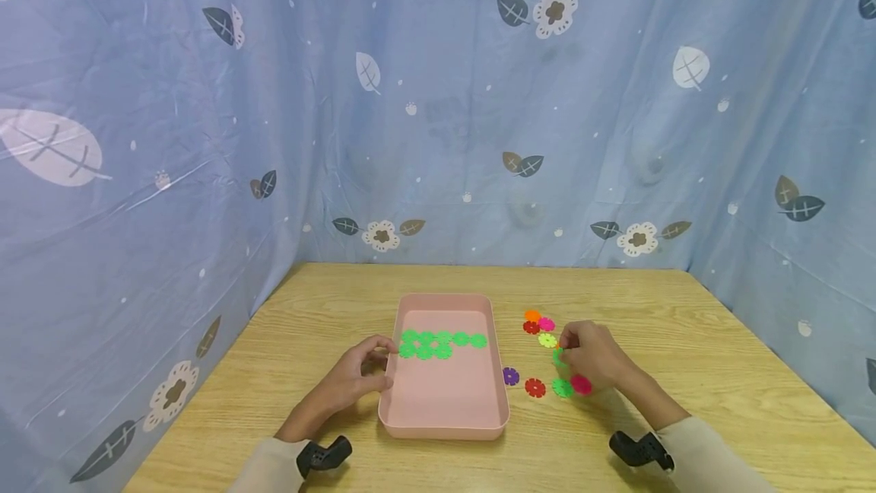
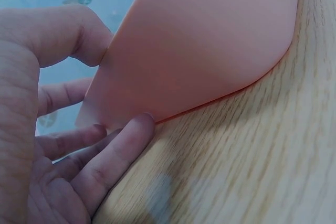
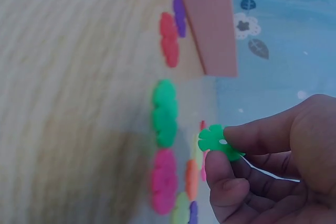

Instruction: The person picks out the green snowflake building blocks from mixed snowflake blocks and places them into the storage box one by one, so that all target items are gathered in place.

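Observation:
My left hand (image 1: 350,380) holds the left wall of a pink tray (image 1: 448,402), with fingertips at the rim and against the outer side. Inside the tray, several green notched flower discs (image 1: 425,352) lie in two rows, the upper row longer. To the right of the tray, my right hand (image 1: 594,356) pinches a green flower disc (image 3: 212,138) between thumb and finger, above the table. Close below this hand lie another green disc (image 1: 563,388) and a pink disc (image 1: 581,384). In the right wrist view, the held disc shows its notched edge and centre hole.
Right of the tray, a purple disc (image 1: 510,376) and a red disc (image 1: 535,388) lie on the wooden table (image 1: 342,287). Farther back are orange (image 1: 532,316), dark red (image 1: 531,328), pink (image 1: 547,324) and yellow (image 1: 547,340) discs. A blue patterned curtain (image 1: 452,173) surrounds the table.

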The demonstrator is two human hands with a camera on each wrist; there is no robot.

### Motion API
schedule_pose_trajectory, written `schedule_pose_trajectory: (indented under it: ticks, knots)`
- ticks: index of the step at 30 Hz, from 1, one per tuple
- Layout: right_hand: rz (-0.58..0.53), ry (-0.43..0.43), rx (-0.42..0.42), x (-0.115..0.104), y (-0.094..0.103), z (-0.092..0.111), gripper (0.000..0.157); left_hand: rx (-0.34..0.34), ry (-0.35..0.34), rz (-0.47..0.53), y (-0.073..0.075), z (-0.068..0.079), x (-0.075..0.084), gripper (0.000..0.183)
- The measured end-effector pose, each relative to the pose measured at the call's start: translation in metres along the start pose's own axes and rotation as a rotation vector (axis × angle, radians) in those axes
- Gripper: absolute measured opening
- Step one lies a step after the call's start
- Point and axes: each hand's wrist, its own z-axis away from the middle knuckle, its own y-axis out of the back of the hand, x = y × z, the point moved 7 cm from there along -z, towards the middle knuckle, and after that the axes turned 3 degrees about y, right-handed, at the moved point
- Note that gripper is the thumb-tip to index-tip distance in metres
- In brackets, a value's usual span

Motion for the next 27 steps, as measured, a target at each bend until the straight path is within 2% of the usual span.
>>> schedule_pose_trajectory:
  ticks: [6, 12, 18, 27]
  knots:
    - [-0.03, -0.005, 0.007, -0.01, 0.004, -0.006, 0.009, -0.001, -0.003, -0.005, -0.001, 0.001, 0.002, 0.044]
    - [-0.112, -0.01, 0.012, -0.026, 0.003, -0.013, 0.004, 0.004, -0.008, -0.013, 0.0, 0.001, 0.002, 0.044]
    - [-0.192, -0.001, 0.022, -0.043, -0.002, -0.022, 0.005, -0.002, 0.007, -0.013, -0.001, 0.002, 0.002, 0.045]
    - [-0.252, 0.028, 0.029, -0.07, -0.018, -0.041, 0.005, 0.004, 0.008, -0.018, -0.001, 0.001, 0.003, 0.044]
